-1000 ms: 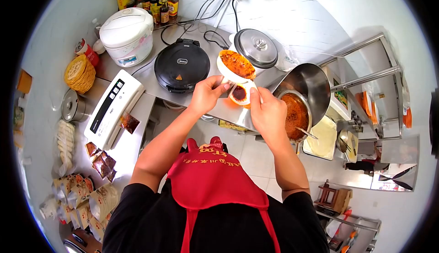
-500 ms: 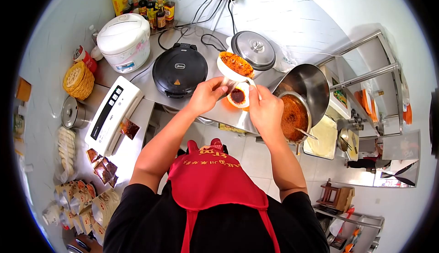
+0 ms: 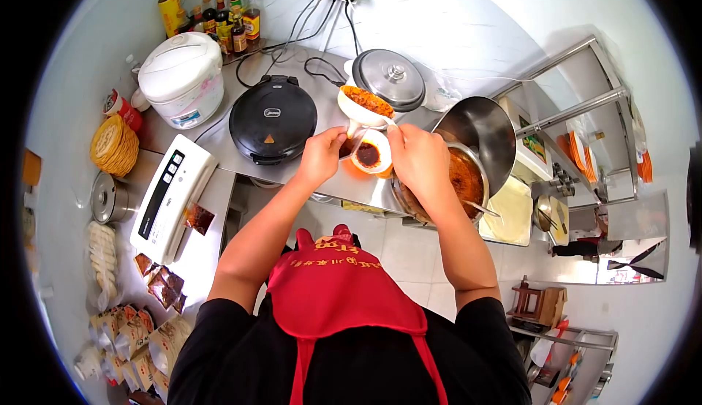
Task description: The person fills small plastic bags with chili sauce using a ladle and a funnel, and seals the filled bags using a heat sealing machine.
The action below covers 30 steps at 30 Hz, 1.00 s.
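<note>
My right hand point(image 3: 418, 155) is closed on the handle of a white funnel point(image 3: 364, 117) filled with red chili sauce point(image 3: 368, 101). The funnel's spout points down toward my left hand point(image 3: 322, 155). Pinched in my left fingers is a small clear plastic bag point(image 3: 351, 146) below the spout, with dark reddish-brown sauce showing in or through it. Beneath them stands a white bowl point(image 3: 382, 144) with dark sauce in its bottom. Near my right wrist is a metal pot point(image 3: 468, 174) of red sauce, partly hidden by my forearm, with a spoon handle point(image 3: 479, 207) sticking out.
Behind the funnel sits a lidded pot point(image 3: 395, 76); a black electric griddle point(image 3: 273, 121) is to its left. A wok point(image 3: 490, 130) leans at right. A white sealing machine point(image 3: 172, 199), filled sauce packets point(image 3: 167, 288) and a rice cooker point(image 3: 183, 79) stand left.
The view has shifted, so the counter items appear farther left and lower. The funnel looks more level, and the clear bag under its spout shows more plainly. Both hands keep their hold.
</note>
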Each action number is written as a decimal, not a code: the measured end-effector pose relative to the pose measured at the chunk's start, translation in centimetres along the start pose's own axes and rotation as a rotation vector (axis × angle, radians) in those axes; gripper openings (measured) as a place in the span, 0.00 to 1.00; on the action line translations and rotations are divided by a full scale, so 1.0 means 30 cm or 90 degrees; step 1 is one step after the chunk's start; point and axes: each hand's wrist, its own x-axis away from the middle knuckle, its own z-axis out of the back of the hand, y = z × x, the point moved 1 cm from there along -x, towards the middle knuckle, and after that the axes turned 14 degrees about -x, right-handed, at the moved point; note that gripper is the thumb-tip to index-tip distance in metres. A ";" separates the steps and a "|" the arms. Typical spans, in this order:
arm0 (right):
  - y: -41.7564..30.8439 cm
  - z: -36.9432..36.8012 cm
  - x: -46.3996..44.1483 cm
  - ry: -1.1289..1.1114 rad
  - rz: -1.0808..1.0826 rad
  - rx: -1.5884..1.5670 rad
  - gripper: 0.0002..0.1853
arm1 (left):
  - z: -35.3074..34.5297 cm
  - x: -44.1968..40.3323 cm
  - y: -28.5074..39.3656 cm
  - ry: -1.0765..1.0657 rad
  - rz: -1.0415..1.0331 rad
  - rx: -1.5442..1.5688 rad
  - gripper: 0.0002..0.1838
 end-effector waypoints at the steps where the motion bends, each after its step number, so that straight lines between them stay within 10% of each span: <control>1: 0.001 0.004 -0.003 0.002 -0.005 0.004 0.19 | -0.011 -0.001 0.000 -0.005 -0.001 0.003 0.11; 22: 0.163 0.021 0.000 0.074 -0.117 -0.102 0.20 | -0.058 -0.012 0.026 0.096 -0.123 -0.137 0.10; 30: 0.318 -0.068 0.034 0.080 -0.444 -0.629 0.19 | -0.016 0.010 0.033 0.142 -0.110 -0.112 0.10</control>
